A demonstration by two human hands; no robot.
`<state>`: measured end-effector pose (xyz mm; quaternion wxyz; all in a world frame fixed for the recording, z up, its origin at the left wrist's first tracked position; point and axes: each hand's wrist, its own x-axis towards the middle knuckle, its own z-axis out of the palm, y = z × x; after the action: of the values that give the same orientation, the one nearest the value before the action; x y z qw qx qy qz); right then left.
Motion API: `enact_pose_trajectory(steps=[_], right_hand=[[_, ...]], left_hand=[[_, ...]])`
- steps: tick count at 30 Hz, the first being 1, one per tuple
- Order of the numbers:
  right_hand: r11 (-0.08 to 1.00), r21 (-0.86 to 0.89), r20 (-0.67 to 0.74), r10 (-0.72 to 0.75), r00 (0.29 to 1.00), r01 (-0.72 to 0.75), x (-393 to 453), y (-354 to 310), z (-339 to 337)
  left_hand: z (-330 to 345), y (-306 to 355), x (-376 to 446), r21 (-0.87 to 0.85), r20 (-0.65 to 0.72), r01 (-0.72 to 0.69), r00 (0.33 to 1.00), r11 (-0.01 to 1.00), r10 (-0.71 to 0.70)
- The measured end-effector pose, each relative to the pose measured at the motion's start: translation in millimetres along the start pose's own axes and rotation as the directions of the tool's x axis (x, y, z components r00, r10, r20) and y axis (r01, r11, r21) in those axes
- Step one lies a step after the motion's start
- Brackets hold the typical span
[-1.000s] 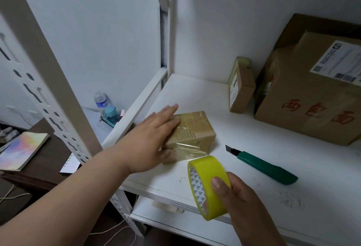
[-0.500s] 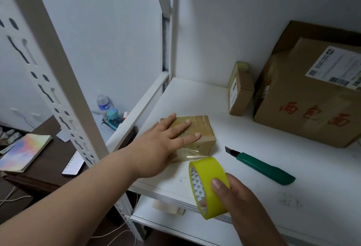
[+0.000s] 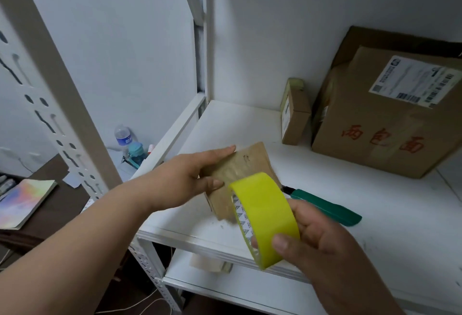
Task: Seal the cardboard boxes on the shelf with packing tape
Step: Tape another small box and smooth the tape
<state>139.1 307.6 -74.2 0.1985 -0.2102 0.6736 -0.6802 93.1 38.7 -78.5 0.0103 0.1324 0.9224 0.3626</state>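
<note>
Lifted small box (image 3: pixel 240 164) tilts in left hand (image 3: pixel 180 182)

shelf (image 3: pixel 375 204) right-front open | knife (image 3: pixel 330 208) mid | big box (image 3: pixel 390 124) blocks rear

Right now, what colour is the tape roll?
Bright yellow tape roll, seen in the head view.

I'm standing at a white metal shelf (image 3: pixel 250 124) in what looks like a small storeroom or home packing corner: bare white walls, slotted steel uprights (image 3: pixel 53 124). On the shelf sit a big labelled cardboard box (image 3: pixel 390 124) and a smaller one (image 3: pixel 296 117). Left of the shelf, lower down, a dark desk (image 3: pixel 55 204) carries a notebook (image 3: pixel 23 203) and a water bottle (image 3: pixel 123 136)
</note>
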Motion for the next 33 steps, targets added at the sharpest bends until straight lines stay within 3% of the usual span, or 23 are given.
enact_pose_trajectory(steps=[4, 7, 9, 13, 20, 24, 29, 33], right_hand=[[0.990, -0.137, -0.038, 0.029, 0.999, -0.034, 6.9, -0.6, -1.4], [0.990, -0.125, -0.135, 0.040, 0.990, -0.057, 13.1, 2.0, 1.2], [0.992, -0.115, -0.168, 0.039, 0.985, -0.059, 15.2, 2.1, -1.2], [0.985, -0.150, -0.211, 0.051, 0.976, -0.084, 17.5, 2.5, -4.8], [0.990, -0.122, -0.131, 0.052, 0.990, -0.069, 21.8, 0.4, -5.0], [0.961, -0.230, -0.115, 0.131, 0.985, -0.155, 11.6, 14.0, -5.1], [0.928, -0.276, -0.172, 0.207, 0.963, -0.249, 7.2, 34.7, -8.9], [0.919, -0.287, -0.155, 0.234, 0.960, -0.270, 12.6, 30.0, -8.4]], left_hand=[[10.9, -9.3, -6.2, -0.174, -0.010, 0.036, 0.999, 0.984, -0.038], [16.0, -12.2, -4.1, -0.034, -0.030, 0.000, 1.000, 0.999, -0.001], [15.5, -15.6, -3.3, 0.059, 0.027, 0.018, 0.999, 0.998, -0.020], [14.9, -21.1, -4.3, 0.040, 0.107, 0.070, 0.991, 0.997, -0.074], [20.8, -29.6, -2.2, 0.027, 0.041, 0.086, 0.995, 0.996, -0.087], [19.6, -41.4, -8.2, -0.022, -0.046, 0.179, 0.983, 0.984, -0.180], [19.5, -43.8, -5.7, -0.075, -0.021, 0.188, 0.982, 0.979, -0.190], [22.6, -45.0, -12.1, 0.088, -0.104, 0.069, 0.993, 0.994, -0.059]])
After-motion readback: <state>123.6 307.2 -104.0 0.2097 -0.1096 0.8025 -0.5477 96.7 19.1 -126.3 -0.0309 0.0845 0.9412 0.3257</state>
